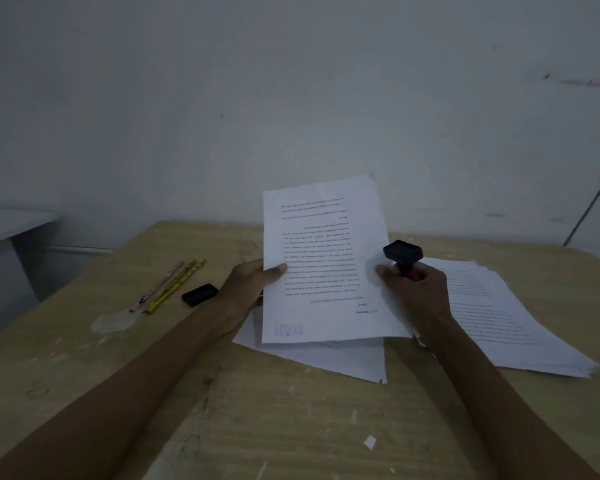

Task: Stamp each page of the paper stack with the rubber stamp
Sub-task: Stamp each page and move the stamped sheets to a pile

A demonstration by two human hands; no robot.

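Above wooden table (291, 410): printed page (326, 265) pinched by left hand (250, 285); rubber stamp (403, 255) gripped in right hand (416, 289), thumb on page.

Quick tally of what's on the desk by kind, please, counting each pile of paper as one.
Pencils: 3
Ink pad: 1
Rubber stamp: 1, in the right hand
Held sheet: 1, both hands, left hand
Paper piles: 2, right and centre
Total: 8

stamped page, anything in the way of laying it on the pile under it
Nothing visible does. The stamped page is pinched by the left hand and right hand, which also grips the rubber stamp; the pile lies bare underneath.
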